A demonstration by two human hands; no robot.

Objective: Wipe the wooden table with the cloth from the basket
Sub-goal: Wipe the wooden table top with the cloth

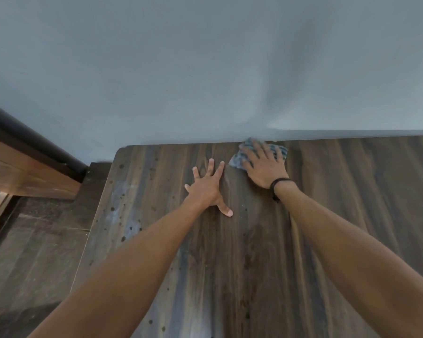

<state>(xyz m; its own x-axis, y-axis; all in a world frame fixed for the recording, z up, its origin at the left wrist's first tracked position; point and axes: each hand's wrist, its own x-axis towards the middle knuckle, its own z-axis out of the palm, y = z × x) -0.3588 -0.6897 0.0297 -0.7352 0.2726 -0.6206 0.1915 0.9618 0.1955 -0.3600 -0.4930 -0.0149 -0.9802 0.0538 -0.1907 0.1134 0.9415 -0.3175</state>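
Note:
The dark wooden table (352, 203) fills the lower right of the head view and runs up to a grey wall. A blue-grey patterned cloth (280, 150) lies flat at the table's far edge, against the wall. My right hand (264, 167) presses on the cloth with straight, spread fingers and covers most of it. My left hand (209, 189) rests flat on the bare wood a little left of the cloth, fingers splayed. The basket is not in view.
The grey wall (205, 69) stands right behind the table's far edge. The table's left edge (100, 203) drops to a dark wooden floor (34, 252). A wooden frame with a dark rail (29, 152) runs along the left.

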